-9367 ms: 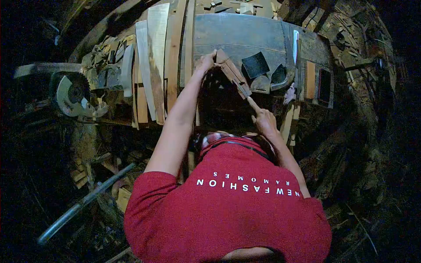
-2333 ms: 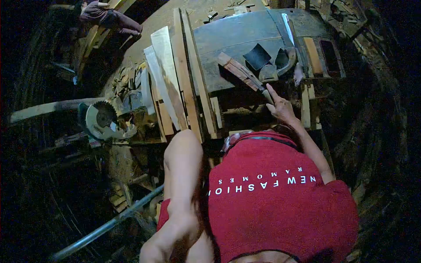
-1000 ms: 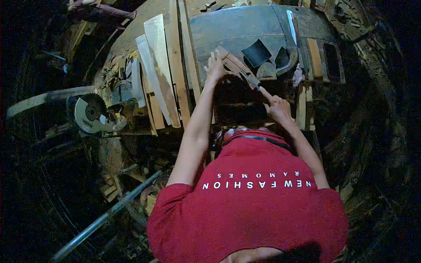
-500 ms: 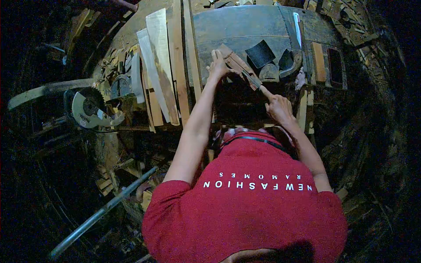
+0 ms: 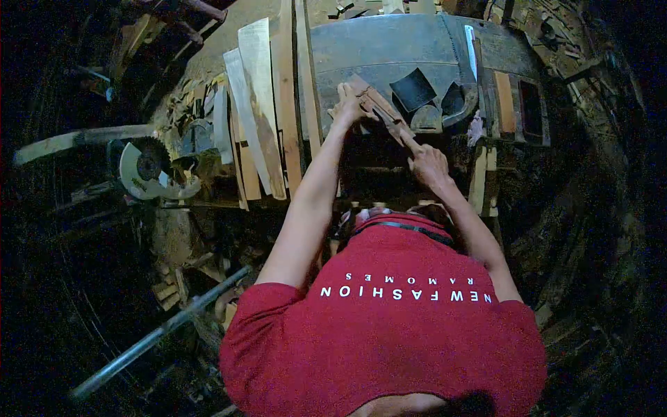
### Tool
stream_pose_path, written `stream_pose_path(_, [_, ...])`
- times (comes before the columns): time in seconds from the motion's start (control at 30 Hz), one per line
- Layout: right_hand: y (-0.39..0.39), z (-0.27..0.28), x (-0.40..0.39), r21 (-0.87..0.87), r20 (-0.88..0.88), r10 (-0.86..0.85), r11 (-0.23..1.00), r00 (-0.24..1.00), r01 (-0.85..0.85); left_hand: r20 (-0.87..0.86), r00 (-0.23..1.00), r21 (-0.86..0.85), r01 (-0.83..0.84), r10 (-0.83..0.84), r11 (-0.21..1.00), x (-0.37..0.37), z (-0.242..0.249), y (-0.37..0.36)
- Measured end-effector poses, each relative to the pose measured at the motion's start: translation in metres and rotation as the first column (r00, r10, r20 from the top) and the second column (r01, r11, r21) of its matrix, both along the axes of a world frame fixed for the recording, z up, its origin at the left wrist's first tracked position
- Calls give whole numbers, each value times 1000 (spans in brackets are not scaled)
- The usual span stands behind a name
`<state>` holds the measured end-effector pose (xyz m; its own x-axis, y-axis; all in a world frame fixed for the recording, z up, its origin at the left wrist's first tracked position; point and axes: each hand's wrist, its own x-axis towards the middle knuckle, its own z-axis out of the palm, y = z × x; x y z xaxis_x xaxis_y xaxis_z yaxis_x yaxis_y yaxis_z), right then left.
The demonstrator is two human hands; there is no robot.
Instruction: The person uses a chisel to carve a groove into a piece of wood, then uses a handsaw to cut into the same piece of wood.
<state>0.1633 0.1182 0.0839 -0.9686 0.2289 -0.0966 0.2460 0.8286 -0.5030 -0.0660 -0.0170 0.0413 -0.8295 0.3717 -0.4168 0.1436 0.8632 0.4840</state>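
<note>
A brown wooden piece point(image 5: 371, 93) with a recess cut in it lies slantwise near the bench's front edge. My left hand point(image 5: 346, 107) grips its far left part, with the thumb reaching along the near side. My right hand point(image 5: 429, 165) is closed at the near right end, index finger pointing forward along a slim, narrow-bladed tool point(image 5: 398, 124). That blade lies over the wood, and its handle is hidden in my fingers; I cannot tell whether it is a chisel or a file. Just right of the wood is a square of black sandpaper point(image 5: 414, 90).
Long boards point(image 5: 256, 66) lie to the left, beside a circular saw point(image 5: 142, 169). A handsaw point(image 5: 472, 52), a curved dark piece point(image 5: 463, 108) and an orange-brown block point(image 5: 504, 102) are on the right of the bench point(image 5: 379, 42). A metal pipe point(image 5: 160, 332) slants at lower left.
My right hand has moved slightly forward and left, carrying the tool farther along the wood. My left hand keeps its place on the piece. The whole view has shifted a little.
</note>
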Motion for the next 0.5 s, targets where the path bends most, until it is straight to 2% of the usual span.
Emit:
stream_pose_path(0.07, [7, 9, 16, 22, -21, -12, 1000, 1000, 12, -71, 997, -75, 38, -43, 996, 9, 21, 7])
stream_pose_path(0.13, [11, 26, 28, -82, 169, 5, 997, 986, 9, -128, 989, -158, 54, -74, 986, 16, 29, 6])
stream_pose_path(0.23, [6, 22, 14, -57, 167, 10, 998, 986, -1, -47, 996, -208, 63, -75, 976, -4, -17, 3])
stream_pose_path(0.33, [6, 21, -5, -67, 192, 40, 997, 981, -28, -97, 990, -185, 81, -100, 979, 3, 0, 5])
stream_pose_path(0.43, [7, 21, -2, -88, 197, 55, 995, 979, -38, -131, 987, -185, 64, -89, 981, -5, -21, 2])
stream_pose_path(0.5, [10, 22, 0, -88, 179, 53, 995, 982, -38, -136, 987, -175, 59, -84, 983, -6, -14, 3])
